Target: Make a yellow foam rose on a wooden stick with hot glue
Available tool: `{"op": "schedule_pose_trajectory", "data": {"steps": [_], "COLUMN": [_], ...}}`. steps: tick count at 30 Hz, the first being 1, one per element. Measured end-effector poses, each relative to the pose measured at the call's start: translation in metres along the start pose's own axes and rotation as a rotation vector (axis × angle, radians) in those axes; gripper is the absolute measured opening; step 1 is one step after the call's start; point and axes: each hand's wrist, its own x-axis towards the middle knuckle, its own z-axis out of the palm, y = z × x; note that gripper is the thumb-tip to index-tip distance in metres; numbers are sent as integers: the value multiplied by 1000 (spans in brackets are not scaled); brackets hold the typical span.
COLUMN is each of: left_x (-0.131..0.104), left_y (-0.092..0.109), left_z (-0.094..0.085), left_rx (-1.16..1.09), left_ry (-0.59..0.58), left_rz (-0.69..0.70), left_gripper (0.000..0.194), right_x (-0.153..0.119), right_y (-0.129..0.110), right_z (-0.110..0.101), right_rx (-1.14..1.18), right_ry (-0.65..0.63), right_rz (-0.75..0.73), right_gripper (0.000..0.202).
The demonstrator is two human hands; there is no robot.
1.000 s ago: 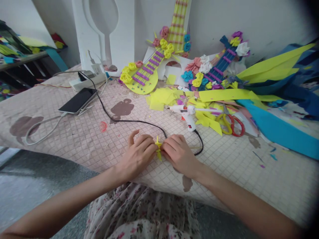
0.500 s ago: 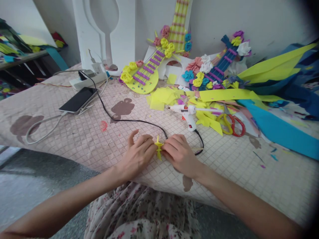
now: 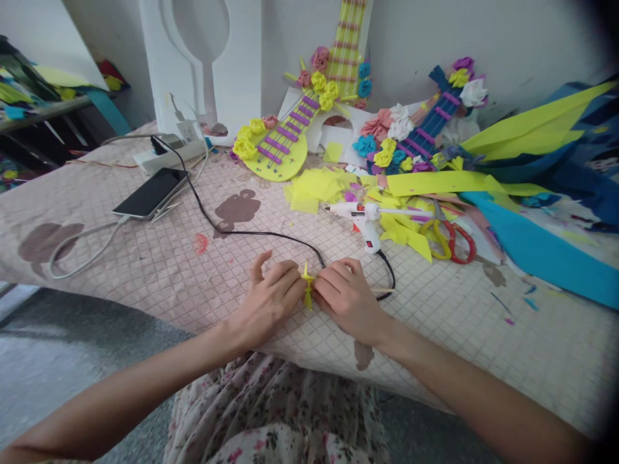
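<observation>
Overall, tabletop (image 3: 164, 261) gives flat support; working low over it should steady the fine pinch. Yellow guitar-shaped piece (image 3: 290, 169) lies beyond the hands, apart from the work. Glue gun (image 3: 368, 233) rests on its side, nearer; keep forearms and fingers off its nozzle, judged possibly hot. Left hand (image 3: 268, 298) grasps the small yellow paper piece (image 3: 308, 298) from the left, one finger raised; right hand (image 3: 349, 299) pinches it from the right. Thin stick (image 3: 385, 290) shows beside the right hand; whether gripped, cannot tell. Paper piece sits between the fingertips, points projecting. Method: light, even pressure, small finger movements; hard squeezing would likely crush the points.
</observation>
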Motion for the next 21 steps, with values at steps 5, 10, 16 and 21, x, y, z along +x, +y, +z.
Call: {"op": "schedule_pose_trajectory", "data": {"steps": [5, 10, 16, 21], "left_x": [1, 1, 2, 2], "left_y": [0, 1, 1, 0], "left_z": [-1, -5, -4, -5], "left_rx": [-55, -117, -175, -222], "left_ry": [-10, 25, 16, 7], "left_rz": [-24, -70, -119, -146], "left_gripper": [17, 15, 15, 13], "right_x": [0, -1, 0, 0], "right_y": [1, 2, 1, 1], "right_z": [1, 1, -1, -3], "right_rx": [11, 65, 122, 152], "right_ry": [-16, -3, 18, 3], "right_rz": [1, 15, 56, 71], "right_gripper": [19, 20, 18, 17]}}
